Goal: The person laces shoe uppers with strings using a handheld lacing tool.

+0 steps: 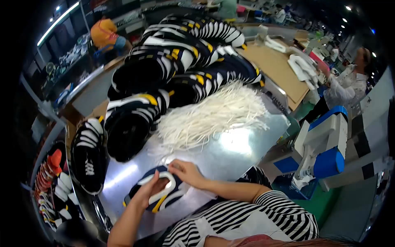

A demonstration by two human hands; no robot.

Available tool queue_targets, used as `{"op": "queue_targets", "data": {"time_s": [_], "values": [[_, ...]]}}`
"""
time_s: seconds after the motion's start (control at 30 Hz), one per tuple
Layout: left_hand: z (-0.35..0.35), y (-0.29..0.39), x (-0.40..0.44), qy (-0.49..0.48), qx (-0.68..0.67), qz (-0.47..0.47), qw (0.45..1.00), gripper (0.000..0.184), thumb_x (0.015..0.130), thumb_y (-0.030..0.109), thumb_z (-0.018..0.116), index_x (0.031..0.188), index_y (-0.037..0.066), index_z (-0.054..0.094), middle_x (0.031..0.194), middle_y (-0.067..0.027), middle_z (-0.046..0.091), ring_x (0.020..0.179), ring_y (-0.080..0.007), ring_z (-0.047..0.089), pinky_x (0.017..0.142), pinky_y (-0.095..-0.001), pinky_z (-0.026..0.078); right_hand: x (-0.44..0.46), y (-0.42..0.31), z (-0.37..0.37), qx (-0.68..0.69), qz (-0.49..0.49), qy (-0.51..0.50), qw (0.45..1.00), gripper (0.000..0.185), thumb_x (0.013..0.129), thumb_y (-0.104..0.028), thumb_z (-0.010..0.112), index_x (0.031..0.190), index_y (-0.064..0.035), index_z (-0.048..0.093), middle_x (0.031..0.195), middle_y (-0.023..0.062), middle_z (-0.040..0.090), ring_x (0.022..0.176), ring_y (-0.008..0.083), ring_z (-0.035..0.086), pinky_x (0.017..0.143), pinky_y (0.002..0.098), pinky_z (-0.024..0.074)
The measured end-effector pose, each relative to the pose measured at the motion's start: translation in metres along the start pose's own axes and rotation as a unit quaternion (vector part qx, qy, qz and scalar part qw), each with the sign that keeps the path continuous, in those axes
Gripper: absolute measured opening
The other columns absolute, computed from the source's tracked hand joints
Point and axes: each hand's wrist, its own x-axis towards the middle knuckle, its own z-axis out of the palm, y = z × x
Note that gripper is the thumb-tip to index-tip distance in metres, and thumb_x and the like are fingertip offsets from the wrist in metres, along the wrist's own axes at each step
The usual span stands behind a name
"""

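Left hand (153, 190): one, loosely curled with the thumb apart; it has hold of the shoe upper, fingers dipping into the opening.
Right hand (185, 173): one, fingertips drawn together in a pinch at the upper's far edge; what lies between them is too small to tell.
Shoe upper (158, 203): one in hand, navy with white bands and yellow stripes; it lies between and partly under the two hands, left hand in its opening, right hand at its rim.
Striped top (288, 214): one, black and white, on the person at work.
Metal tabletop (193, 158): one, shiny, beneath the upper.
White laces (214, 115): one loose pile, strands too many to count, just beyond the hands; a few trail near the right hand.
Heaped uppers (173, 53): black, white and yellow, nested in overlapping stacks beyond the hands; at least four dark openings show.
Stacks lower left (49, 168): at least two, one reddish, one black and white, below the tabletop.
Blue-and-white machine (323, 142): one, right of the table.
Cardboard (271, 68): flat brown sheeting, beyond the laces.
Other people: at least three, one in orange (103, 33) at left, one in a pale top (347, 84) at right, one in green (227, 9) farther off.
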Motion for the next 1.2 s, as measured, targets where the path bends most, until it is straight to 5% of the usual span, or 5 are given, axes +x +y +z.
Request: {"op": "queue_targets", "data": {"time_s": [0.2,0.47,0.63,0.9,1.2], "values": [[0.039,-0.022,-0.015,0.104,-0.047,0.151,0.982,0.050,0.100,0.034,0.053,0.132,-0.004,0.052,0.130,-0.0135,0.059,0.119,-0.0198,0.057,0.106,-0.0305,0.041,-0.015,-0.021,-0.004,0.205,0.012,0.029,0.978,0.015,0.096,-0.017,0.060,0.098,-0.0034,0.064,0.082,-0.0011,0.065,0.061,0.0013,0.047,0.055,0.0164,0.0363],[0.066,-0.046,-0.029,0.158,-0.031,0.266,0.950,0.039,0.098,0.037,0.057,0.110,0.001,0.068,0.103,-0.0057,0.068,0.099,-0.0127,0.062,0.090,-0.0255,0.047,-0.043,-0.022,0.005,0.223,0.028,-0.081,0.971,0.014,0.093,-0.015,0.062,0.092,-0.0015,0.064,0.076,-0.0001,0.065,0.065,0.0037,0.051,0.059,0.0206,0.0382],[0.086,-0.037,-0.047,0.214,0.000,0.315,0.925,0.018,0.090,0.018,0.069,0.100,0.003,0.069,0.091,-0.0014,0.068,0.075,-0.0079,0.062,0.067,-0.0210,0.049,-0.053,-0.020,0.008,0.151,0.000,-0.073,0.986,0.012,0.094,-0.015,0.061,0.092,-0.0027,0.063,0.076,0.0002,0.065,0.065,0.0025,0.050,0.058,0.0178,0.0374],[0.077,-0.055,-0.030,0.182,-0.038,0.373,0.909,0.026,0.093,0.021,0.066,0.107,0.000,0.068,0.101,-0.0068,0.069,0.095,-0.0152,0.064,0.086,-0.0281,0.049,-0.065,-0.027,-0.002,0.120,-0.076,-0.030,0.989,0.017,0.094,-0.012,0.061,0.104,0.0015,0.058,0.086,0.0080,0.069,0.063,0.0076,0.056,0.063,0.0238,0.0475],[0.072,-0.054,-0.028,0.241,0.061,0.383,0.890,0.023,0.094,0.020,0.065,0.107,0.001,0.068,0.099,-0.0064,0.070,0.089,-0.0152,0.066,0.081,-0.0260,0.051,-0.050,-0.036,-0.014,0.079,-0.032,-0.111,0.990,0.015,0.097,-0.009,0.057,0.106,0.0030,0.056,0.082,0.0068,0.069,0.057,0.0055,0.053,0.052,0.0206,0.0434]]}}
